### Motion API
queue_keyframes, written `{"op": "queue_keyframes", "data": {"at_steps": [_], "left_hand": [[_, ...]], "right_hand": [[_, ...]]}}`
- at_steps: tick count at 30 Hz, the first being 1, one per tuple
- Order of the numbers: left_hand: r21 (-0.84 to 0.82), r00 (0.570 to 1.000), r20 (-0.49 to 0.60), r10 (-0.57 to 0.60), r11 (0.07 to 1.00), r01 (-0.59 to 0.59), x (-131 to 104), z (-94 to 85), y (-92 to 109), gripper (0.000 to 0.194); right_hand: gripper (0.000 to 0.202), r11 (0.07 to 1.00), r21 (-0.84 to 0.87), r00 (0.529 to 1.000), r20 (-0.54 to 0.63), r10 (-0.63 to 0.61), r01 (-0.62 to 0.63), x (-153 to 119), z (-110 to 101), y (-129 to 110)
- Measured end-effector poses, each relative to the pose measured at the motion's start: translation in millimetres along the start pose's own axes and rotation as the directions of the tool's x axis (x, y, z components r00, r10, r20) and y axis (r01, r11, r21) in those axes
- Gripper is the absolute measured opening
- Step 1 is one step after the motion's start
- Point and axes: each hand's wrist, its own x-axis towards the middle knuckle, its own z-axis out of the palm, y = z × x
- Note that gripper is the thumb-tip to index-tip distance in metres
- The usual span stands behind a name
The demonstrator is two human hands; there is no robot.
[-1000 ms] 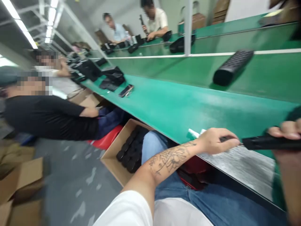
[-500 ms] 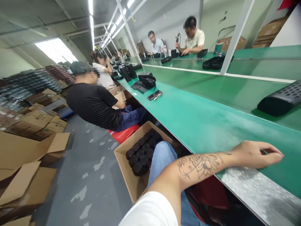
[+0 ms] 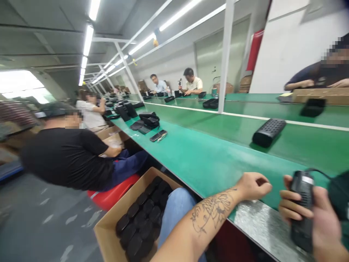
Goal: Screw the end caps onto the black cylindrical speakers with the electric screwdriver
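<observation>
My left hand [image 3: 256,186] rests at the near edge of the green bench, its fingers curled into a loose fist, with nothing seen in them. At the lower right, my right hand [image 3: 324,214] is wrapped round a black hand-held device [image 3: 302,207] with a ribbed or slotted face, held upright above the silvery sheet [image 3: 256,218] on the bench edge. A dark cable [image 3: 319,171] runs behind its top; I cannot tell whether it joins the device. Farther back on the bench lies a black case with a perforated top [image 3: 269,131].
An open carton [image 3: 105,225] of black rounded pieces stands by my knee. A co-worker in black [image 3: 68,153] sits on a red stool [image 3: 114,193] to the left. A phone [image 3: 158,135] lies on the bench [image 3: 191,160]. A white post [image 3: 226,58] rises from its middle.
The view has swung right. My right hand with the black device has come into view. The fingers of my left hand, stretched out before, are now curled in.
</observation>
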Motion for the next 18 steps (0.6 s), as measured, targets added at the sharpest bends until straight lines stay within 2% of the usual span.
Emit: {"op": "queue_keyframes", "data": {"at_steps": [1, 2, 5, 12, 15, 18], "left_hand": [[-0.004, 1.000, -0.013, 0.007, 1.000, -0.007, 0, -1.0, 1, 0.022], [-0.016, 1.000, -0.016, 0.014, 1.000, -0.014, 0, -1.9, 2, 0.021], [-0.068, 1.000, -0.025, -0.014, 0.998, 0.012, 3, -3.2, 0, 0.022], [-0.181, 0.982, 0.029, -0.186, 0.965, 0.188, 29, -1.1, -4, 0.024], [-0.218, 0.977, 0.089, -0.196, 0.953, 0.211, 37, -1.8, -6, 0.025], [-0.270, 0.978, 0.137, -0.155, 0.945, 0.187, 35, -5.0, -11, 0.032]], "right_hand": [[0.053, 0.996, -0.093, 0.996, 0.081, 0.023, -0.015, -6, 4, 4], [0.049, 0.984, -0.172, 0.992, 0.115, 0.061, -0.041, -10, 7, 8], [0.041, 0.955, -0.285, 0.985, 0.124, 0.123, -0.084, -7, 12, 14], [0.028, 0.939, -0.344, 0.997, 0.077, -0.002, 0.029, 15, 18, 20], [0.030, 0.934, -0.353, 0.998, 0.063, -0.022, 0.043, 18, 17, 17], [0.037, 0.932, -0.356, 0.997, 0.050, -0.060, 0.074, 19, 11, 10]]}}
